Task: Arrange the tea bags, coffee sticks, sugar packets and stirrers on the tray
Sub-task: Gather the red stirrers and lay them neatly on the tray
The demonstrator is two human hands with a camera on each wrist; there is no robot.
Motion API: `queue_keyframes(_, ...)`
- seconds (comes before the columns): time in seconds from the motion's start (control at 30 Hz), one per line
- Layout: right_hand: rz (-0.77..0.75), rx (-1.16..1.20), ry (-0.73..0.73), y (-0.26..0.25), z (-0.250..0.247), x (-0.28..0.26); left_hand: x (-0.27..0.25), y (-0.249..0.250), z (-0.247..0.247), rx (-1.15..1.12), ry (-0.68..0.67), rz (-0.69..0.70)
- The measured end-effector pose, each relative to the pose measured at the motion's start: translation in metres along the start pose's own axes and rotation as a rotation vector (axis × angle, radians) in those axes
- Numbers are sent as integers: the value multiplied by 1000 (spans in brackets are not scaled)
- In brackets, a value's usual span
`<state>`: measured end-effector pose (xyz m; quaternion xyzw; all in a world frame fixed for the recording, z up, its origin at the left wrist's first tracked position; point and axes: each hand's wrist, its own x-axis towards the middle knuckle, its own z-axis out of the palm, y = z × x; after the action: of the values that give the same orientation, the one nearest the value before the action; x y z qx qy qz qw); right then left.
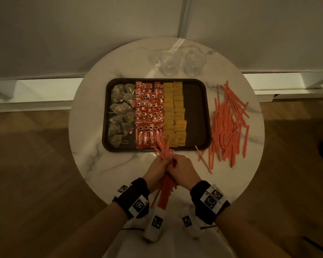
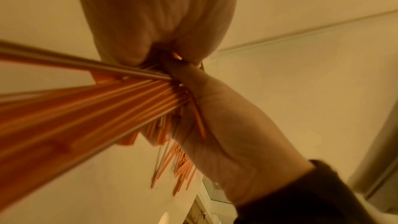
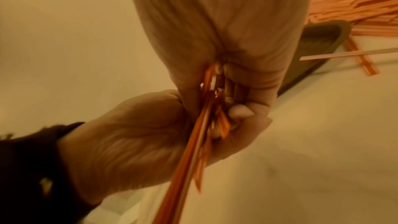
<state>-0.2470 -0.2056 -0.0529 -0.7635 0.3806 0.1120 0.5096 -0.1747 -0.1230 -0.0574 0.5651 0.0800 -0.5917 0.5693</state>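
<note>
Your round marble worktop carries a dark rectangular tray at its middle. On the tray, from its left edge rightward, lie the pyramid tea bags, the red Nescafé coffee sticks and the yellow sugar packets; the strip along the tray's right edge is bare, and that looks like the place left for the stirrers. Two clear glasses stand by the worktop's far edge, just behind the tray.

The loose pile of stirrers lies on the worktop between the tray's right edge and the worktop's right edge, fanned and crossed, and one stray stirrer lies off the tray's near right corner.

You hold a bundle of stirrers over the near edge of the worktop, its far tips splayed over the tray's near rim. Your left hand is curled round the bundle's middle, and your right hand is curled round the same bundle, its fingers closed right against the left hand's.

These stirrers are probably light, thin, smooth and springy, so they will likely slip lengthwise and fan out if the grip loosens. The ends in the bundle are uneven now. Keep your grip round the middle, tap the ends level against the worktop, then lay the bundle down along the tray's right edge and let go only once it rests flat. Take the remaining pile in small handfuls, gathered at mid-length.
</note>
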Motion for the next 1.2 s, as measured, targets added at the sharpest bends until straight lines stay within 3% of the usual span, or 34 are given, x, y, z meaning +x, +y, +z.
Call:
queue_keyframes(0.1, 0, -3, -69, -2, 7, -7, -8, -2, -11, -1, -29, -53)
queue_keyframes(0.27, -40, -88, -42, -7, 5, -11, -9, -2, -13, -33, -34, -62)
queue_keyframes(0.43, -51, -353, -44, -6, -3, -25, -11, -5, -9, -13, -87, -98)
queue_keyframes(0.83, -181, -644, -172, -2, -25, -37, -19, -1, -4, 22, -259, -269)
queue_keyframes(1.2, -143, -382, -102, -1, -42, -24, -17, 3, 8, 121, -162, -242)
